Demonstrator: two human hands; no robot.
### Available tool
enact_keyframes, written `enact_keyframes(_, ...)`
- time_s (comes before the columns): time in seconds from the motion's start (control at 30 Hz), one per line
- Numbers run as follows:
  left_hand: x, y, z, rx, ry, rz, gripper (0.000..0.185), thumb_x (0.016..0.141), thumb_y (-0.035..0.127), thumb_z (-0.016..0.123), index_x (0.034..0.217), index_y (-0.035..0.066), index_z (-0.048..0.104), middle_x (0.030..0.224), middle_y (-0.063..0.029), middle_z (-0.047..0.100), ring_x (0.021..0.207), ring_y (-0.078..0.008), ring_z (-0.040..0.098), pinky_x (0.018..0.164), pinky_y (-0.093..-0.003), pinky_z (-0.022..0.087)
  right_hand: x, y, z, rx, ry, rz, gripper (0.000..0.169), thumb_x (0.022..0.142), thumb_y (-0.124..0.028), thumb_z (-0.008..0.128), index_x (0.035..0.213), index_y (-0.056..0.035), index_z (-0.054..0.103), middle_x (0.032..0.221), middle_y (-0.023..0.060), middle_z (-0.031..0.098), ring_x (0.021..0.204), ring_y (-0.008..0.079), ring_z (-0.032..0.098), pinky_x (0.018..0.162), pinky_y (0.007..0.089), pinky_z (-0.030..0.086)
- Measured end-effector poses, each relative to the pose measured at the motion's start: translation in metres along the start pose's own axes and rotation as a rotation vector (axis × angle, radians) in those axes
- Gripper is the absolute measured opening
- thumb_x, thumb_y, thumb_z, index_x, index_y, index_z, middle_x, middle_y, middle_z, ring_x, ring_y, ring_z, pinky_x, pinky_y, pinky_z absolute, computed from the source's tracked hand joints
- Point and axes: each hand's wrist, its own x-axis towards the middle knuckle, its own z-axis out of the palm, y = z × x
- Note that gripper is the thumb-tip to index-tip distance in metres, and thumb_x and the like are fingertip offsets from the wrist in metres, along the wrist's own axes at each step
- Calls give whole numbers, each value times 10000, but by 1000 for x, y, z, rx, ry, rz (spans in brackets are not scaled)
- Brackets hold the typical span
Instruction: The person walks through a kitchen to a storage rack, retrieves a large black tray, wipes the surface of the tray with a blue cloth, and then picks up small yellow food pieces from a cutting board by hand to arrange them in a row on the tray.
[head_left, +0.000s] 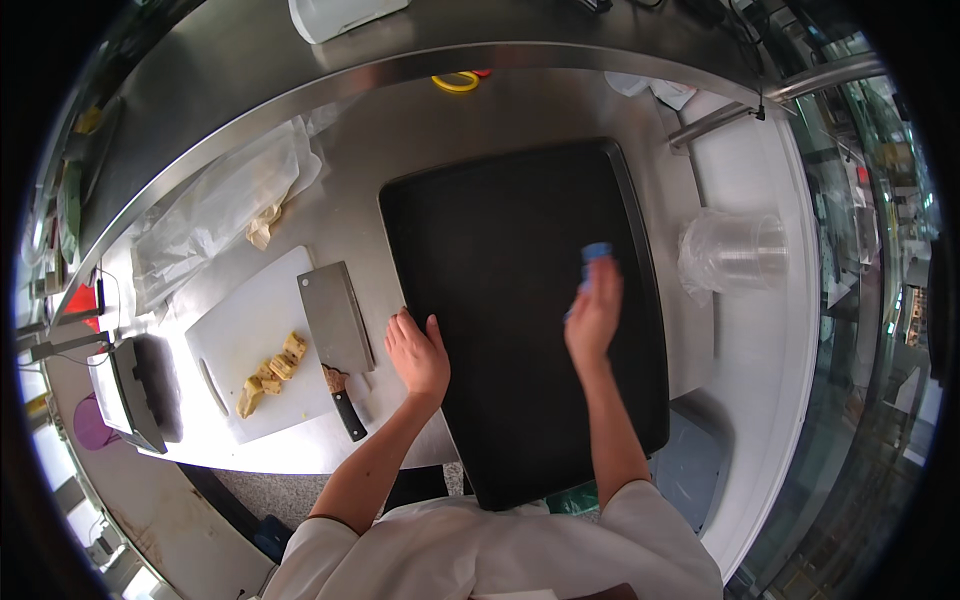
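A large black baking tray (517, 330) lies in front of me, its near end reaching past the table's front edge to my white top. My left hand (420, 360) holds the tray's left rim, thumb on the inner side and fingers on the outer. Over the right half of the tray is my right hand (596, 315), blurred and closed around a blue cloth-like item (597, 252). Most of that item is hidden by the fingers, so its exact kind is unclear. The tray's visible surface is plain and dark.
Left of the tray, a cleaver (335, 319) lies partly over a white cutting board (240, 330) bearing several yellowish food pieces (281, 366). Clear plastic bags (232, 195), a scale (127, 394), yellow-handled scissors (456, 82) and stacked clear plastic cups (742, 251) lie around. A steel shelf (480, 56) overhangs the back.
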Motion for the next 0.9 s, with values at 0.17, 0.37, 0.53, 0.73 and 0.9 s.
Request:
enact_keyframes(0.17,0,6,-5,-12,-64,-25,324,933,188,543,1126,-57,458,985,-204,516,941,-389,508,830,-454,395,94,23,47,-151,185,37,463,852,-24,566,1298,51,468,1318,236,485,1244,396,446,1044,455,378)
enact_keyframes(0.37,0,4,-2,13,-67,-41,327,928,192,545,1128,-52,459,995,-202,519,952,-391,507,835,-459,391,130,-65,108,-107,295,-17,438,847,-24,516,1262,109,471,1304,283,473,1208,437,454,1046,471,358)
enact_keyframes(0.53,0,1,3,46,-24,-1,342,928,238,548,1095,-51,477,968,-187,521,923,-367,516,814,-444,402,56,-155,137,165,27,-323,412,821,7,532,1223,92,508,1283,247,494,1197,408,475,1054,472,367)
enact_keyframes(0.73,1,1,1,43,-21,-6,348,923,229,557,1111,-52,474,970,-186,523,930,-369,513,824,-447,400,90,-89,90,349,-68,-467,296,773,55,562,1051,-21,628,1094,145,596,1023,331,565,917,422,442)
enact_keyframes(0.9,-1,5,1,15,-44,-30,348,922,230,561,1113,-47,473,974,-183,519,939,-365,508,830,-443,394,149,-17,63,500,416,-15,346,789,121,528,1093,-40,566,1060,162,564,1020,363,519,892,437,425)
